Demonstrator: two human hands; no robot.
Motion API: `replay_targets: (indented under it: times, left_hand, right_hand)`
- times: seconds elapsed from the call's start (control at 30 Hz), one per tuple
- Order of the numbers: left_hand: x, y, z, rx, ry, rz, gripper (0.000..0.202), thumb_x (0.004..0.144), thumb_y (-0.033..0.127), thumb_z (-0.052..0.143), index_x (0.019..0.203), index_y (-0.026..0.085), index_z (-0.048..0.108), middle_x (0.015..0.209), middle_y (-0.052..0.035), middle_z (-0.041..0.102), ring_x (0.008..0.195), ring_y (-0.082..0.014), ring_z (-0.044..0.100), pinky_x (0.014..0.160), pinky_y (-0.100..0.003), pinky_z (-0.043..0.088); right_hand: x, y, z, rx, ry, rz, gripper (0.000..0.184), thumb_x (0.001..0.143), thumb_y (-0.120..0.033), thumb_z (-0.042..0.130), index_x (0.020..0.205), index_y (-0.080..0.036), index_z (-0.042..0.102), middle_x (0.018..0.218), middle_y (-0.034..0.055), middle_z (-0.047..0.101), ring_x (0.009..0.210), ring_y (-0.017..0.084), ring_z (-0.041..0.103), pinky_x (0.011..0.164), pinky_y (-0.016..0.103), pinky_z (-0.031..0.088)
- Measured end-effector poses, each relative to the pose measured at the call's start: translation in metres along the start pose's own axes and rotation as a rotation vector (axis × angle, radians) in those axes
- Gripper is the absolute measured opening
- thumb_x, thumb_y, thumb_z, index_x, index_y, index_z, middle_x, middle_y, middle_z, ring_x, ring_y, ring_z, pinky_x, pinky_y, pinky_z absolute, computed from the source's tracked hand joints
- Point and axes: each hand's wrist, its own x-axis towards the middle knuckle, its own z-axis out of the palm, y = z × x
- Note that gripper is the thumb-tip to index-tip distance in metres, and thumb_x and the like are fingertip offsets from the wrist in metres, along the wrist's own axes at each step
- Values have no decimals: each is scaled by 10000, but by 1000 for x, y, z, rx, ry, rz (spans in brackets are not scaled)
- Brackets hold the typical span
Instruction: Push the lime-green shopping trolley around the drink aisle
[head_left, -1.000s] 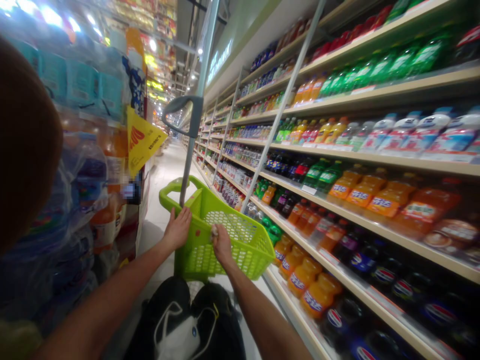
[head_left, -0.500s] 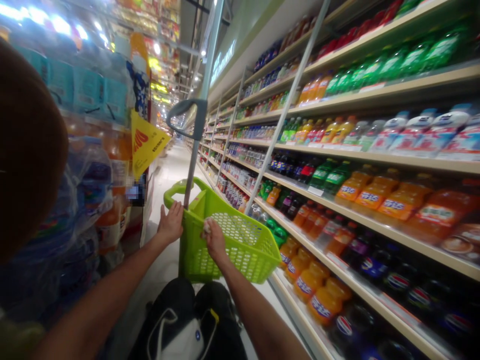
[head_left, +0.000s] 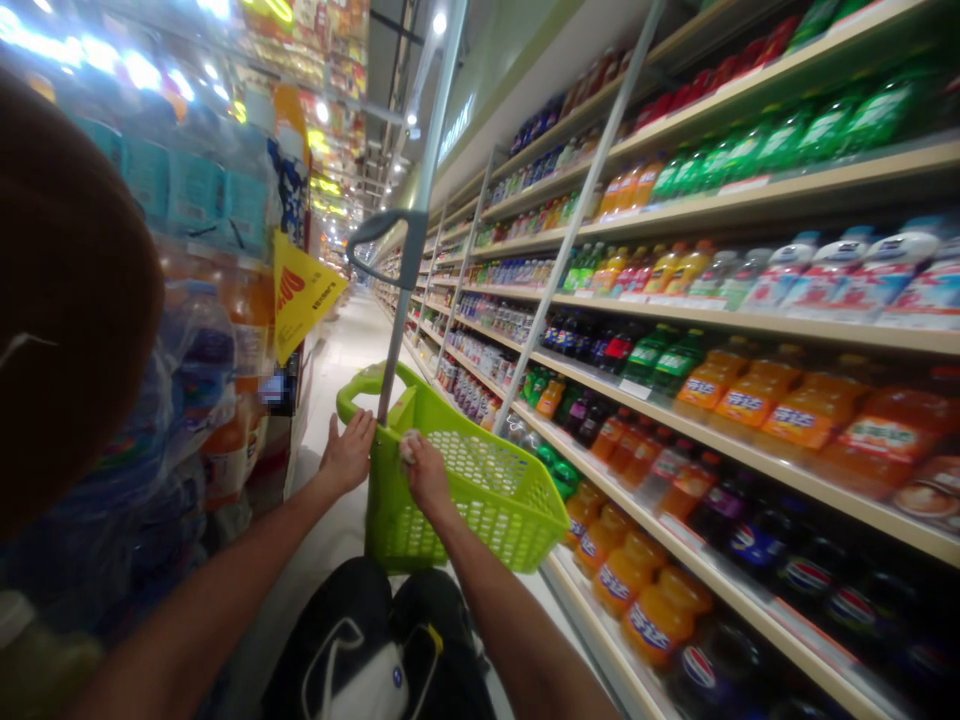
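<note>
A lime-green shopping basket (head_left: 487,525) with perforated sides stands on the floor before my knees. Its long grey pull handle (head_left: 411,250) rises upright on the left. My left hand (head_left: 349,455) lies against the basket's near left corner, fingers stretched out beside the handle's pole. My right hand (head_left: 429,478) is closed round a crumpled whitish wad (head_left: 409,445), perhaps tissue or cloth, at the basket's near wall. Whether the wad touches the wall is hard to tell.
Shelves of drink bottles (head_left: 735,380) line the right side. Wrapped bottle packs (head_left: 195,200) are stacked on the left, with a yellow price sign (head_left: 304,295) sticking out. A large dark rounded shape (head_left: 67,300) blocks the far left. The aisle floor (head_left: 345,335) runs ahead.
The view has shifted slightly, so most things appear a little further right and lower. My right hand with the wad has moved slightly left along the basket's near wall. My left hand stays at the corner.
</note>
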Motion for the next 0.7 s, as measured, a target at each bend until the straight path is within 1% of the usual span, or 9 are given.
replay_targets:
  times: [0.07, 0.13, 0.33, 0.4, 0.47, 0.53, 0.6, 0.67, 0.7]
  left_hand:
    - [0, 1, 1, -7, 21, -1, 605, 715, 158, 372, 1318, 117, 371, 1420, -123, 322, 1332, -260, 233, 1052, -585, 90]
    - [0, 3, 1, -8, 36, -4, 592, 721, 160, 375, 1312, 126, 386, 1410, -120, 344, 1328, -263, 240, 1058, -571, 95]
    - [-2, 5, 0, 3, 36, 26, 563, 735, 166, 374, 1297, 134, 411, 1402, -114, 357, 1319, -261, 260, 1056, -573, 100]
    - [-3, 5, 0, 4, 37, 37, 557, 736, 161, 375, 1291, 141, 417, 1406, -108, 353, 1322, -256, 256, 1058, -573, 93]
    - [-4, 4, -1, -9, 42, 43, 556, 732, 151, 382, 1286, 141, 422, 1408, -110, 349, 1322, -255, 258, 1058, -576, 91]
    - [-4, 4, -3, -48, 61, 27, 537, 736, 144, 386, 1270, 140, 439, 1394, -114, 373, 1310, -257, 285, 1059, -578, 101]
    - [-1, 7, -6, -128, 106, -19, 494, 754, 137, 375, 1238, 142, 470, 1360, -109, 427, 1280, -244, 341, 1066, -551, 145]
    - [6, 13, -8, -274, 171, -73, 465, 766, 118, 353, 1210, 131, 491, 1315, -104, 480, 1243, -208, 395, 1069, -469, 233]
    - [10, 17, -9, -378, 199, -95, 467, 764, 105, 350, 1210, 124, 487, 1298, -101, 497, 1223, -187, 418, 1056, -419, 283]
  right_hand:
    - [-7, 12, -5, -11, 23, 52, 386, 781, -113, 448, 1155, -148, 539, 1221, 137, 538, 1150, 235, 477, 967, 433, 373]
    - [-6, 13, -3, 2, 40, 76, 394, 784, -111, 424, 1162, -138, 534, 1204, 143, 547, 1160, 238, 468, 972, 439, 369]
    - [22, -34, 18, 66, 17, -15, 443, 757, -79, 449, 1191, -148, 506, 1288, 127, 482, 1227, 237, 399, 1010, 435, 328]
    - [25, -40, 17, 69, 6, -20, 436, 738, -70, 465, 1161, -158, 529, 1290, 122, 480, 1222, 237, 403, 1007, 430, 330]
    - [21, -35, 10, 90, -3, -24, 407, 727, -77, 471, 1112, -173, 562, 1271, 111, 499, 1210, 233, 417, 1001, 421, 338]
    - [14, -25, -4, 139, 23, 5, 365, 723, -105, 466, 1057, -182, 591, 1209, 94, 551, 1167, 225, 461, 989, 408, 355]
    - [9, -17, -21, 219, 91, 112, 335, 715, -145, 457, 1012, -185, 608, 1103, 76, 610, 1060, 217, 537, 942, 388, 408]
    - [9, -16, -38, 358, 124, 266, 318, 700, -185, 450, 974, -180, 613, 945, 55, 656, 866, 199, 606, 805, 347, 493]
    - [10, -18, -46, 452, 112, 339, 315, 692, -199, 447, 960, -176, 611, 864, 41, 664, 758, 185, 614, 710, 318, 518]
